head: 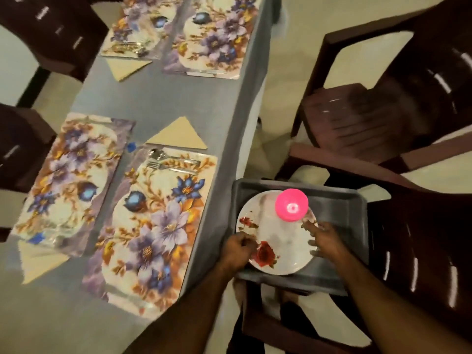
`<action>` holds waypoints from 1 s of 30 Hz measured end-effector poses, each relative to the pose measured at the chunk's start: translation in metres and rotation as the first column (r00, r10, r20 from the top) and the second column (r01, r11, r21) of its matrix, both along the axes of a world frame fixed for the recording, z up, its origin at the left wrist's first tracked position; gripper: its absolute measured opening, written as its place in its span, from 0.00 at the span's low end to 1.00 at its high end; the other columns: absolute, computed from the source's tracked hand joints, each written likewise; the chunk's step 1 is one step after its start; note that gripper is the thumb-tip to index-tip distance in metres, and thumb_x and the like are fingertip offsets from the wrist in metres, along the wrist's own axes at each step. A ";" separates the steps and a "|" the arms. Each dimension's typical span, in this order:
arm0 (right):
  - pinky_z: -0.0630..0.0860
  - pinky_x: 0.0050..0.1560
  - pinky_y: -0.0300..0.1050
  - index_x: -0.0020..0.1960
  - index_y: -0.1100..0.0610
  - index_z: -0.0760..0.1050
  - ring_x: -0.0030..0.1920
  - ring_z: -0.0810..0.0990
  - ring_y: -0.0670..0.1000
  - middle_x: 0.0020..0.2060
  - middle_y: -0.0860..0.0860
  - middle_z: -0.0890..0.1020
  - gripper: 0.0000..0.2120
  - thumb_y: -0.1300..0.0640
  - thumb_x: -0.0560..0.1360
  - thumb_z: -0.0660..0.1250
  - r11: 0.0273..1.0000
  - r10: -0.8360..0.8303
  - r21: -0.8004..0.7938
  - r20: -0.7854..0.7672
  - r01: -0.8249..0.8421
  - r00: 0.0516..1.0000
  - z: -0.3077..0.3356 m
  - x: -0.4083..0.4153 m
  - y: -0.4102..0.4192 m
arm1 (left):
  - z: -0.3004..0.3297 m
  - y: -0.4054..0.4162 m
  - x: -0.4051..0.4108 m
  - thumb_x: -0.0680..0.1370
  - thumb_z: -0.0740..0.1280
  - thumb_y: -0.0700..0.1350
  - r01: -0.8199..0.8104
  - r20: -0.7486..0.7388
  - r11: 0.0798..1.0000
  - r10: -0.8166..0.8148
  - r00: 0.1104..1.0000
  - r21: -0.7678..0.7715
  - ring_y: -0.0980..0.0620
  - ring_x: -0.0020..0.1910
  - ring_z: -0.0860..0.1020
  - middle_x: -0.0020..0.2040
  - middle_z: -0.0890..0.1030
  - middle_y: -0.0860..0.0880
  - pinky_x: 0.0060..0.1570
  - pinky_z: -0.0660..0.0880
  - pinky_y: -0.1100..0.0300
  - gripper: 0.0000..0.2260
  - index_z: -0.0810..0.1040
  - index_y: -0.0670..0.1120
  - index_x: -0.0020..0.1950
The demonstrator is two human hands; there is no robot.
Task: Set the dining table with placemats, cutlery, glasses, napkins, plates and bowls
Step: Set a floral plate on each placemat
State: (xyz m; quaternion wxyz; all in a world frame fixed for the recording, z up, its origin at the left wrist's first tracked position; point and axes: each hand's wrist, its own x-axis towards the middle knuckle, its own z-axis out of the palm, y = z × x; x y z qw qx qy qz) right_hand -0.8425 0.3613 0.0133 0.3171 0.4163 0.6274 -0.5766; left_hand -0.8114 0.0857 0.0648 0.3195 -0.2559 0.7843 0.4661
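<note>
- Down below you, the bench with its grey cloth runs up the left side, with dark brown chairs on both sides of it.
- Four flowered placemats lie on the bench in two pairs; the nearest placemat sits by the bench's right edge.
- Just right of the bench, a grey tray rests on a chair.
- Inside the tray lies a white plate with red flowers printed on it.
- Folded beige napkins sit beside the placemats; one napkin lies just beyond the nearest placemat.
- Your left hand grips the plate's left rim, fingers curled over the edge.
- Your right hand is at the plate's right rim, fingers spread along it; motion blur hides whether it grips or only touches.
- On the far part of the plate stands a pink bowl.
- At the far end of the nearest placemat, a spoon and a fork lie side by side.
</note>
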 end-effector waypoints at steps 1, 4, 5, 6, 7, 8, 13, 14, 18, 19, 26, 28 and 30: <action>0.81 0.39 0.49 0.69 0.50 0.72 0.49 0.80 0.54 0.56 0.52 0.80 0.43 0.26 0.64 0.74 0.999 -0.033 -0.007 -0.009 0.033 0.999 -0.003 -0.012 -0.005 | -0.013 0.004 -0.019 0.75 0.74 0.51 0.018 -0.003 1.000 -0.018 1.000 0.015 0.48 0.45 0.84 0.43 0.86 0.52 0.50 0.84 0.48 0.04 0.83 0.52 0.44; 0.81 0.54 0.58 0.77 0.48 0.62 0.61 0.78 0.59 0.65 0.51 0.75 0.40 0.35 0.73 0.74 0.990 -0.130 -0.049 -0.031 0.129 0.991 -0.015 -0.044 -0.020 | -0.052 0.020 -0.074 0.81 0.72 0.46 0.023 -0.024 0.999 -0.022 0.999 0.035 0.45 0.44 0.82 0.43 0.84 0.48 0.48 0.82 0.45 0.04 0.82 0.50 0.46; 0.80 0.56 0.59 0.79 0.46 0.60 0.62 0.78 0.60 0.68 0.51 0.73 0.40 0.38 0.75 0.74 0.987 -0.154 -0.055 -0.028 0.153 0.988 -0.023 -0.053 -0.024 | -0.065 0.025 -0.089 0.81 0.71 0.48 0.031 -0.020 0.998 -0.030 0.999 0.049 0.46 0.46 0.82 0.47 0.84 0.48 0.51 0.83 0.45 0.03 0.82 0.51 0.51; 0.80 0.56 0.58 0.79 0.46 0.60 0.63 0.78 0.60 0.69 0.52 0.73 0.38 0.40 0.75 0.75 0.984 -0.174 -0.055 -0.031 0.172 0.984 -0.031 -0.060 -0.028 | -0.077 0.029 -0.102 0.81 0.71 0.53 0.050 -0.007 0.997 -0.050 0.999 0.060 0.47 0.51 0.83 0.54 0.84 0.48 0.55 0.83 0.46 0.09 0.82 0.52 0.58; 0.80 0.55 0.58 0.78 0.46 0.63 0.62 0.79 0.61 0.70 0.52 0.74 0.35 0.43 0.77 0.74 0.981 -0.187 -0.049 -0.037 0.185 0.982 -0.038 -0.064 -0.032 | -0.086 0.033 -0.111 0.80 0.70 0.56 0.063 0.007 0.995 -0.064 0.998 0.076 0.48 0.56 0.82 0.60 0.83 0.49 0.60 0.82 0.47 0.15 0.81 0.55 0.65; 0.81 0.54 0.58 0.76 0.46 0.66 0.62 0.79 0.61 0.69 0.53 0.75 0.30 0.47 0.78 0.73 0.977 -0.209 -0.040 -0.040 0.207 0.977 -0.048 -0.065 -0.034 | -0.092 0.039 -0.119 0.79 0.70 0.58 0.073 0.033 0.993 -0.076 0.997 0.092 0.47 0.60 0.82 0.64 0.81 0.51 0.63 0.80 0.46 0.18 0.79 0.57 0.68; 0.84 0.51 0.65 0.74 0.52 0.72 0.64 0.75 0.63 0.67 0.55 0.76 0.26 0.66 0.78 0.67 0.938 -0.341 0.042 -0.078 0.345 0.937 -0.072 -0.058 -0.036 | -0.110 0.067 -0.130 0.85 0.67 0.44 0.082 0.033 0.960 -0.094 0.995 0.268 0.44 0.58 0.83 0.63 0.84 0.45 0.57 0.82 0.51 0.14 0.81 0.46 0.71; 0.84 0.51 0.66 0.73 0.52 0.73 0.63 0.76 0.63 0.65 0.55 0.76 0.26 0.67 0.77 0.66 0.925 -0.371 0.045 -0.096 0.376 0.924 -0.071 -0.053 -0.033 | -0.109 0.074 -0.127 0.85 0.67 0.42 0.051 0.030 0.951 -0.064 0.998 0.306 0.44 0.57 0.83 0.63 0.84 0.43 0.53 0.82 0.55 0.15 0.80 0.43 0.71; 0.83 0.52 0.67 0.71 0.60 0.75 0.57 0.79 0.64 0.58 0.59 0.79 0.25 0.72 0.76 0.64 0.817 -0.558 0.104 -0.104 0.567 0.823 -0.056 -0.014 -0.004 | -0.095 0.116 -0.110 0.85 0.66 0.40 0.156 0.032 0.931 -0.177 0.984 0.331 0.43 0.54 0.82 0.63 0.83 0.39 0.37 0.77 0.69 0.15 0.79 0.42 0.72; 0.84 0.49 0.64 0.70 0.61 0.75 0.56 0.80 0.64 0.57 0.60 0.79 0.24 0.73 0.76 0.65 0.772 -0.617 0.113 -0.105 0.626 0.780 -0.053 -0.001 0.004 | -0.091 0.128 -0.108 0.85 0.66 0.40 0.223 0.029 0.918 -0.246 0.969 0.327 0.45 0.55 0.82 0.64 0.83 0.40 0.36 0.76 0.70 0.15 0.79 0.43 0.72; 0.82 0.52 0.63 0.76 0.59 0.70 0.58 0.77 0.64 0.62 0.59 0.75 0.29 0.70 0.76 0.66 0.513 -0.856 0.103 -0.017 0.852 0.517 -0.067 0.054 0.040 | -0.096 0.173 -0.102 0.82 0.70 0.45 0.396 0.058 0.901 -0.411 0.910 0.175 0.45 0.50 0.85 0.53 0.87 0.47 0.44 0.75 0.61 0.05 0.85 0.49 0.55; 0.82 0.50 0.60 0.77 0.58 0.69 0.58 0.76 0.63 0.64 0.59 0.74 0.30 0.71 0.76 0.65 0.442 -0.896 0.090 -0.010 0.893 0.445 -0.072 0.053 0.043 | -0.100 0.163 -0.105 0.81 0.70 0.45 0.365 0.080 0.923 -0.376 0.923 0.121 0.45 0.50 0.86 0.54 0.87 0.47 0.40 0.76 0.61 0.04 0.85 0.50 0.53; 0.82 0.49 0.57 0.78 0.57 0.69 0.58 0.76 0.61 0.66 0.59 0.74 0.31 0.71 0.76 0.63 0.390 -0.920 0.083 -0.007 0.917 0.392 -0.081 0.054 0.044 | -0.105 0.147 -0.105 0.81 0.71 0.47 0.336 0.105 0.939 -0.342 0.934 0.072 0.46 0.49 0.86 0.55 0.86 0.47 0.40 0.79 0.60 0.04 0.84 0.50 0.54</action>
